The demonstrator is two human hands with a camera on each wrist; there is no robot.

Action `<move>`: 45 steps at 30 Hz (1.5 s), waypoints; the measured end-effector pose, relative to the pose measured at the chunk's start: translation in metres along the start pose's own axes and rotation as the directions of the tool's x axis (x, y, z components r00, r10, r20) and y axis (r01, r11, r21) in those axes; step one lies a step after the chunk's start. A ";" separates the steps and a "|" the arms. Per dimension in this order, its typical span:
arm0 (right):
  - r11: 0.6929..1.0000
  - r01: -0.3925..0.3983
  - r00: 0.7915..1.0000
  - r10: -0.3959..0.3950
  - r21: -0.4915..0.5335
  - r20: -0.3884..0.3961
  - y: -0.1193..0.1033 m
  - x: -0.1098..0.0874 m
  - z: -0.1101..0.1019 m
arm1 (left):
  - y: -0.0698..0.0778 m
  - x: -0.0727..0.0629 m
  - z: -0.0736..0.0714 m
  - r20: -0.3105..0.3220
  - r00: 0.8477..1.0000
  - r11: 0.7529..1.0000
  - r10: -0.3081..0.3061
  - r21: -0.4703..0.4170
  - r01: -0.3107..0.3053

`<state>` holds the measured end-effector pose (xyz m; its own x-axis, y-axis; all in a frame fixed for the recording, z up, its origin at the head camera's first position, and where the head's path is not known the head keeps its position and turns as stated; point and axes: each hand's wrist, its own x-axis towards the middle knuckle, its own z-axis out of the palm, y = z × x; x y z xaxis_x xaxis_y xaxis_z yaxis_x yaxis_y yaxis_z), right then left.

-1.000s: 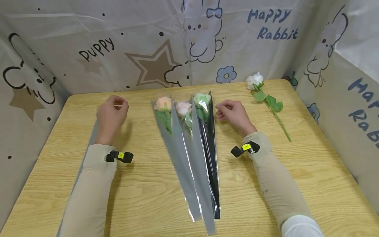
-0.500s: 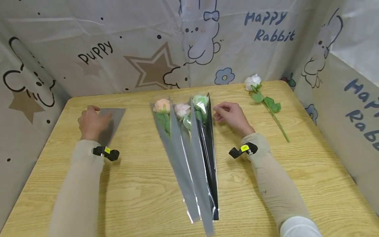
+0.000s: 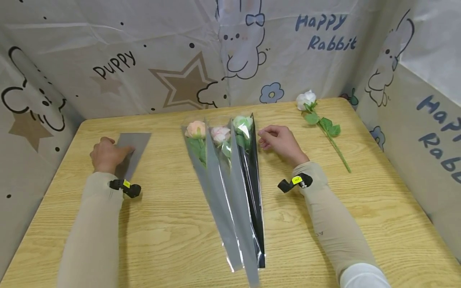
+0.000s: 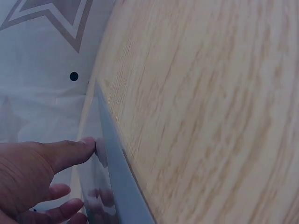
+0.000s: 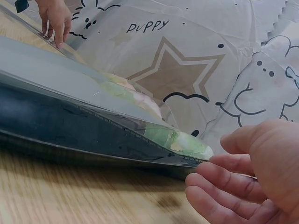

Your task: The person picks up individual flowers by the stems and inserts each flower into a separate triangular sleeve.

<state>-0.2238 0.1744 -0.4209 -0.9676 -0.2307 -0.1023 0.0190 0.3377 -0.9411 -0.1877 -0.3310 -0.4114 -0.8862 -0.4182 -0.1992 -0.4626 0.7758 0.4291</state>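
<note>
My left hand lies over a flat grey flower sleeve on the left of the table. In the left wrist view its thumb is extended at the sleeve's glossy film, which mirrors the fingers. Mid-table lie wrapped artificial flowers side by side: a peach one and a pink one in grey sleeves, and a green one in a black sleeve. Just right of the black sleeve, my right hand holds nothing, its fingers loosely bent.
An unwrapped white rose with a green stem lies at the back right. The wooden table is bordered by a printed cloth screen behind and at both sides.
My left hand has moved left and come down onto the grey sleeve, which first hung beneath that arm and now lies on the table. The right hand has stayed by the black sleeve.
</note>
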 end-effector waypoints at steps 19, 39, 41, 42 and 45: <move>1.000 -0.001 1.000 0.001 -0.004 0.015 -0.001 -0.001 0.000 | 0.007 -0.001 0.002 0.032 0.999 0.998 0.014 -0.060 -0.012; 0.999 0.025 1.000 -0.025 -0.039 0.015 -0.005 -0.003 -0.001 | 0.078 -0.025 -0.004 0.053 0.986 0.864 0.156 -0.491 -0.110; 0.999 0.024 1.000 -0.023 -0.042 0.016 -0.005 -0.003 -0.001 | 0.085 -0.030 -0.005 0.064 0.987 0.836 0.148 -0.541 -0.090; 0.999 0.024 1.000 -0.023 -0.043 0.016 -0.005 -0.003 -0.001 | 0.088 -0.033 -0.006 0.066 0.987 0.820 0.144 -0.567 -0.081; 0.999 0.023 1.000 -0.022 -0.045 0.013 -0.005 -0.003 -0.001 | 0.098 -0.040 -0.007 0.073 0.987 0.765 0.146 -0.641 -0.066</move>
<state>-0.2214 0.1742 -0.4157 -0.9643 -0.2504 -0.0857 -0.0144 0.3728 -0.9278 -0.1971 -0.2416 -0.3549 -0.9437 -0.2649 -0.1983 -0.2796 0.3179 0.9060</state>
